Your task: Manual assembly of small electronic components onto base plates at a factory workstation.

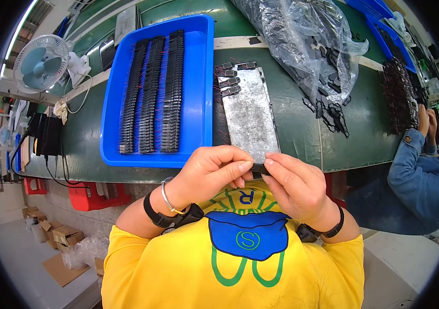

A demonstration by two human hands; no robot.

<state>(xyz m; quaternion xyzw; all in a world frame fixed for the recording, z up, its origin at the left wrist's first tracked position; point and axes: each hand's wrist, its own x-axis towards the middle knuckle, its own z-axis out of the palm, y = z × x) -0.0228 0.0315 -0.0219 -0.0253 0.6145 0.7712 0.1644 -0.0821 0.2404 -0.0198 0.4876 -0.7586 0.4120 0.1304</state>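
Close to my chest, at the table's near edge, both hands pinch one small black part (260, 168) between them. My left hand (214, 167) has thumb and forefinger closed on its left end. My right hand (296, 180) grips the other end the same way; the fingers hide most of the part. Just beyond lies a worn grey metal plate (250, 113), with several small black parts with red wires (229, 82) along its far left edge. To the left, a blue tray (199, 113) holds three long rows of black parts (150, 92).
A clear plastic bag (302, 41) spills black frame-like pieces (332, 116) at the far right. A co-worker in a denim sleeve (415, 165) handles a dark wired stack (399, 98). A fan (41, 63) and black device (47, 134) stand left; a red stool (101, 195) is below.
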